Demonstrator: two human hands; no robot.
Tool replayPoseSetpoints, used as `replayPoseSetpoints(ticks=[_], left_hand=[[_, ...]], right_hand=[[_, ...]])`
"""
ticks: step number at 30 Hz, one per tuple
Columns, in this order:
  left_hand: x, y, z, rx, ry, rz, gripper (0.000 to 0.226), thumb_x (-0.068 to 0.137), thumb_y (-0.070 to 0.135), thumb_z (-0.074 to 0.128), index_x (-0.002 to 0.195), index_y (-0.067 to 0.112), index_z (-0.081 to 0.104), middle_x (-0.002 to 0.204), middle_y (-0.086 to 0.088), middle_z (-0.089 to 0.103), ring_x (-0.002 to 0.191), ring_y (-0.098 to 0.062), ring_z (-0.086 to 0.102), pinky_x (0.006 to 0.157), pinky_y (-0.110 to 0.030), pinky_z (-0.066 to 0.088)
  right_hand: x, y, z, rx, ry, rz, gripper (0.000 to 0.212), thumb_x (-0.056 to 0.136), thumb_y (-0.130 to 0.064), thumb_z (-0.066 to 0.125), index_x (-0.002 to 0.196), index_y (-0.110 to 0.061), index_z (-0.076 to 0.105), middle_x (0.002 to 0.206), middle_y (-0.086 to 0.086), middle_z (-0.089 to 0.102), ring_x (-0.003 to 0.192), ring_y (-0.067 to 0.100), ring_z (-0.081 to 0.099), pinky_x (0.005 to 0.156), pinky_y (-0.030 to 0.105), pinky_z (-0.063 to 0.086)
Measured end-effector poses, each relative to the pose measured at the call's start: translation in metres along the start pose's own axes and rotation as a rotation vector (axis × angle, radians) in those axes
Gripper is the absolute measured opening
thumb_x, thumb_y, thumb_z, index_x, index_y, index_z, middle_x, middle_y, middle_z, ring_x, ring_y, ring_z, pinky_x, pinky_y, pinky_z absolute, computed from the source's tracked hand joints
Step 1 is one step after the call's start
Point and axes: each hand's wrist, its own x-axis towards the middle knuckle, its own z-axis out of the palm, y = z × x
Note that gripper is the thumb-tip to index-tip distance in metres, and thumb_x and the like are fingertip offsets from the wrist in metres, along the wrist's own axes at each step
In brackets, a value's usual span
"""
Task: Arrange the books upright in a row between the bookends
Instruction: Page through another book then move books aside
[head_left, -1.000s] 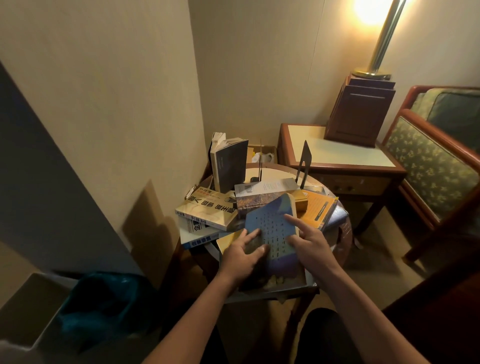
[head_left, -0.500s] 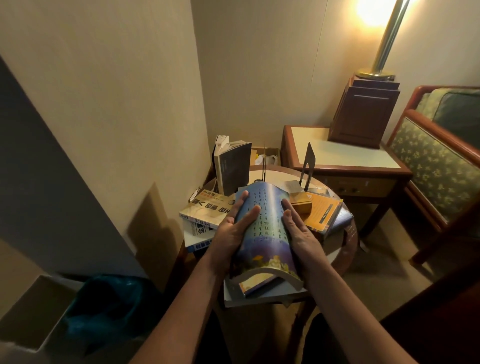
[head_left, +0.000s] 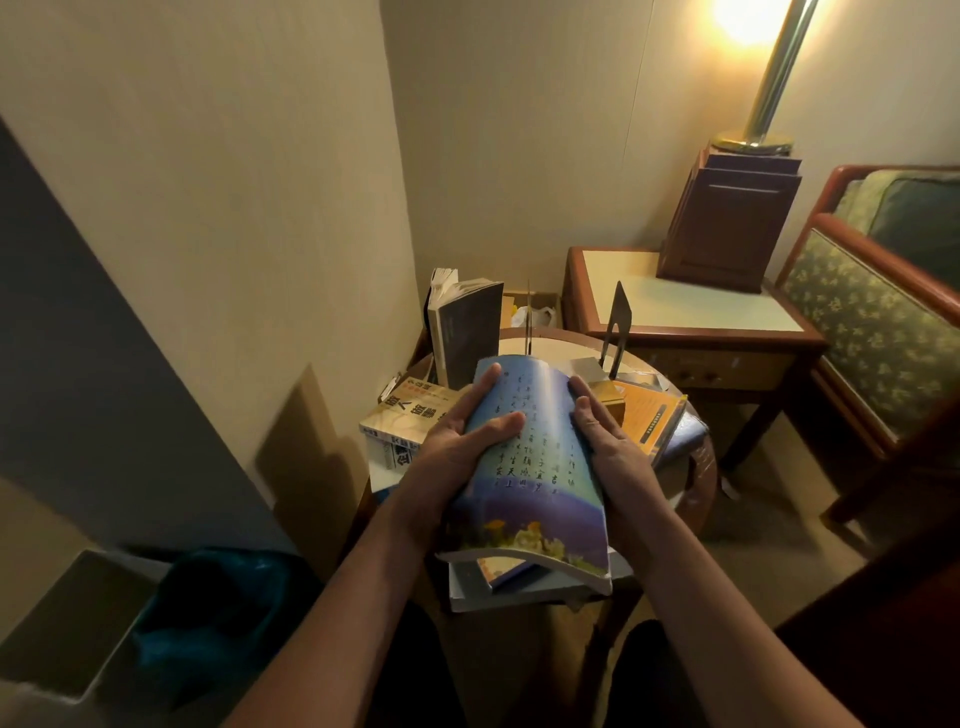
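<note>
A blue paperback (head_left: 540, 467) with columns of script is bowed upward between my hands, lifted above the pile on the small round table (head_left: 701, 467). My left hand (head_left: 457, 441) grips its left edge with the thumb on the cover. My right hand (head_left: 608, 441) grips its right edge. Two thin metal bookends stand at the back, the left bookend (head_left: 528, 325) seen edge-on and the right bookend (head_left: 616, 327) dark. A dark grey book (head_left: 467, 332) stands upright left of them. A cream book (head_left: 410, 415) and orange books (head_left: 649, 415) lie flat.
Wall runs close on the left. A wooden side table (head_left: 691, 312) holds a brown box (head_left: 727, 223) and a lamp pole (head_left: 774, 73). An upholstered armchair (head_left: 862, 322) stands at the right. A bin with a teal bag (head_left: 218, 608) sits low left.
Both hands took the blue book off the pile and raised it; it now bows between them. The view has shifted slightly closer.
</note>
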Motion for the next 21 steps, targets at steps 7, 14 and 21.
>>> replayPoseSetpoints(ticks=[7,14,21], left_hand=[[0.010,0.004,-0.006,-0.053,0.181,0.132,0.060,0.085,0.022,0.076,0.132,0.052,0.054,0.141,-0.007,0.044,0.109,-0.038,0.067,0.076,-0.046,0.060],[0.013,-0.008,0.000,-0.162,0.204,0.127,0.059,0.091,0.027,0.067,0.142,0.045,0.044,0.141,-0.006,0.045,0.109,-0.034,0.068,0.075,-0.041,0.060],[0.003,-0.007,-0.004,-0.131,0.221,0.145,0.061,0.090,0.024,0.068,0.141,0.048,0.044,0.138,0.000,0.045,0.104,-0.032,0.070,0.071,-0.041,0.060]], right_hand=[[-0.004,0.019,0.015,0.097,-0.028,0.062,0.049,0.093,-0.028,0.061,0.139,-0.044,0.053,0.138,0.008,0.052,0.109,0.038,0.068,0.067,0.044,0.062],[-0.008,0.030,0.031,0.268,-0.043,0.002,0.038,0.103,-0.019,0.049,0.139,-0.031,0.054,0.134,0.008,0.059,0.098,0.017,0.074,0.069,0.030,0.062],[-0.005,0.022,0.019,0.109,-0.065,0.060,0.044,0.096,-0.029,0.061,0.138,-0.042,0.055,0.128,0.002,0.058,0.104,0.033,0.071,0.072,0.043,0.063]])
